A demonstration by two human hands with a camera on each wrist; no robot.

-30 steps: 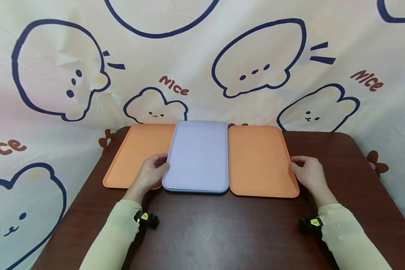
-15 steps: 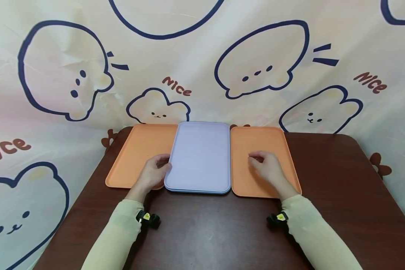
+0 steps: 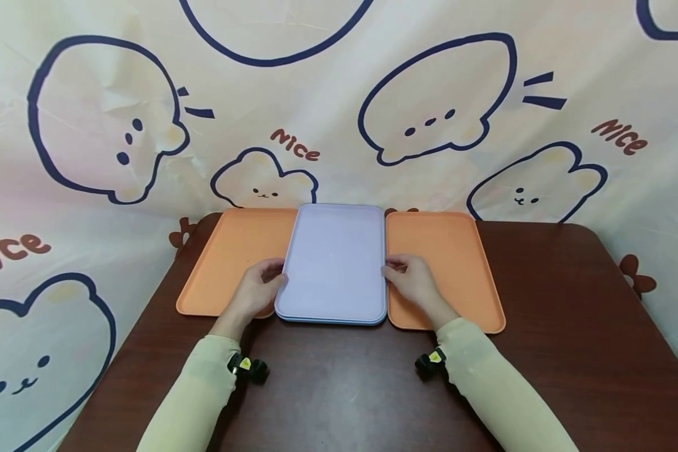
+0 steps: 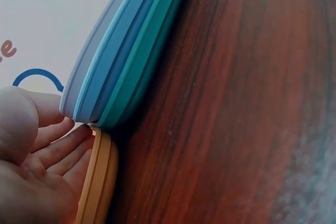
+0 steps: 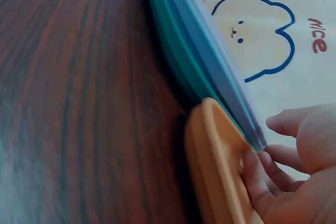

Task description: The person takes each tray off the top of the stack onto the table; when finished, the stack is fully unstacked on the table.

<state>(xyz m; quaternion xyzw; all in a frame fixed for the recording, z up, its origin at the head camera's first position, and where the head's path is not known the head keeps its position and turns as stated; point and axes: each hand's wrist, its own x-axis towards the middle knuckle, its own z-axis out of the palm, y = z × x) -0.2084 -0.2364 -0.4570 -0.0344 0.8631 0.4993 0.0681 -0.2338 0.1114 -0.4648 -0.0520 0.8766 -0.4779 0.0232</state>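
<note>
A lavender tray (image 3: 333, 263) tops a stack between two orange trays. Under it the left wrist view shows a blue tray (image 4: 113, 40) and a teal tray (image 4: 142, 61). My left hand (image 3: 255, 287) pinches the lavender tray's left edge, its thumb on the rim and fingers below, over the left orange tray (image 3: 237, 251). At the stack's right edge is my right hand (image 3: 417, 282), above the right orange tray (image 3: 457, 270). In the right wrist view its fingertips touch the lavender tray's edge, while the thumb stands slightly apart from it.
The trays lie toward the back of a dark brown wooden table (image 3: 339, 389). Behind them hangs a cream cloth (image 3: 339, 169) with bear drawings. Both orange trays sit close against the stack.
My right hand has moved left, from the right orange tray's outer edge across that tray to the lavender tray's right edge. My left hand has stayed at the stack's left edge.
</note>
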